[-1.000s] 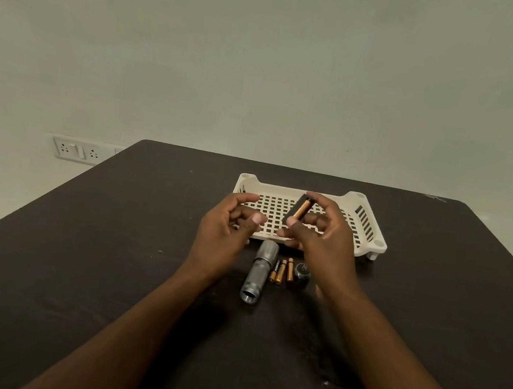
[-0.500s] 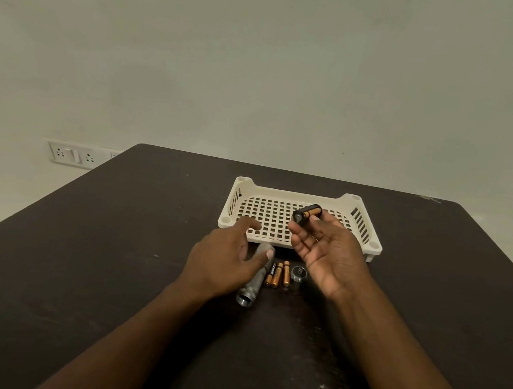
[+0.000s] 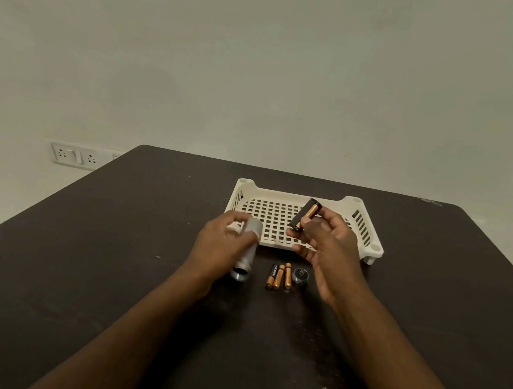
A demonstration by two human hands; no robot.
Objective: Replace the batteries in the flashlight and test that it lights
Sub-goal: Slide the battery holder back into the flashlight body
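Observation:
My left hand (image 3: 220,248) grips the silver flashlight body (image 3: 248,252) and holds it tilted above the table, its open end facing me. Between the fingertips of my right hand (image 3: 330,243) is a black battery holder (image 3: 306,214) with copper-coloured batteries in it, raised over the tray's front edge. Three loose copper-and-black batteries (image 3: 279,275) lie side by side on the dark table (image 3: 75,268) between my hands. The flashlight's round end cap (image 3: 300,275) rests just right of them.
A white slotted plastic tray (image 3: 265,215) stands behind my hands, with nothing visible in it. A wall socket plate (image 3: 72,155) is on the wall at the left. The table's far edge runs just behind the tray.
My left hand dropped to the flashlight body, closed on it and lifted it off the table. My right hand kept the battery holder and tilted it more upright.

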